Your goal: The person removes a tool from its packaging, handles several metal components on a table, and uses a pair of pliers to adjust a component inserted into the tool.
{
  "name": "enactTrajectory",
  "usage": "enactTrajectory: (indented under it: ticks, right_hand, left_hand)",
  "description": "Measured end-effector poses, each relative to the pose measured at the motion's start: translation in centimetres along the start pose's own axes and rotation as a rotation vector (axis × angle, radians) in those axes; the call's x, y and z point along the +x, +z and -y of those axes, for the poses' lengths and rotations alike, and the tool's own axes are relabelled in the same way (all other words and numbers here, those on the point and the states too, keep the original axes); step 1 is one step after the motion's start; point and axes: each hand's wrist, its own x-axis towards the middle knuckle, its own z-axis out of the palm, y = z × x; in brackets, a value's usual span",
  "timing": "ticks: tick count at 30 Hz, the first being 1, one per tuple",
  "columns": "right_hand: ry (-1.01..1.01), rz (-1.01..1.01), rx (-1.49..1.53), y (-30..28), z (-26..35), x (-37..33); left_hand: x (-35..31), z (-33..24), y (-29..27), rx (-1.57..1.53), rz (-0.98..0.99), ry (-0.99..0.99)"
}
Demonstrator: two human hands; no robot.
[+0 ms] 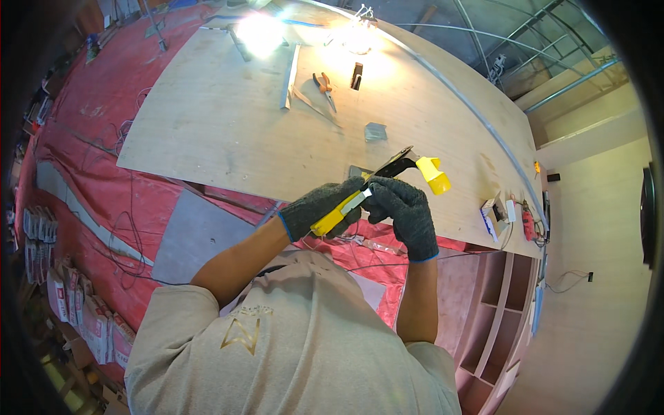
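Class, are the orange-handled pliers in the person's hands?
No, the pliers lie on the wooden board, while the left hand holds a yellow tool.

Head-worn at near side of bench (228,138) | facing down and across bench | near bench, fisheye-wide

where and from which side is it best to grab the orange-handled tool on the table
Probably by the two orange handles, from above and the right. The orange-handled tool lies with its handles at the far end and its narrow metal end toward the near edge; a thin strip runs close on its left, so the right side seems easier.
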Motion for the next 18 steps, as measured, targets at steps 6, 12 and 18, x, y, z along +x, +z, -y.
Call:
enactTrajectory:
  ticks: [6,12,18]
  right_hand:
    - [-0.091,0.079,0.013,-1.0,0.1,-0.8]
    - [-0.129,0.094,-0.001,-0.5,0.5,-1.5]
    - [-0.141,0.061,-0.132,-0.7,0.4,-1.9]
  left_hand:
    - [-0.3,-0.4,0.9,0.06,-0.018,-0.041]
    - [-0.1,0.5,0.8,0.037,0.041,0.064]
    - [-0.1,0.5,1.0,0.062,0.047,0.051]
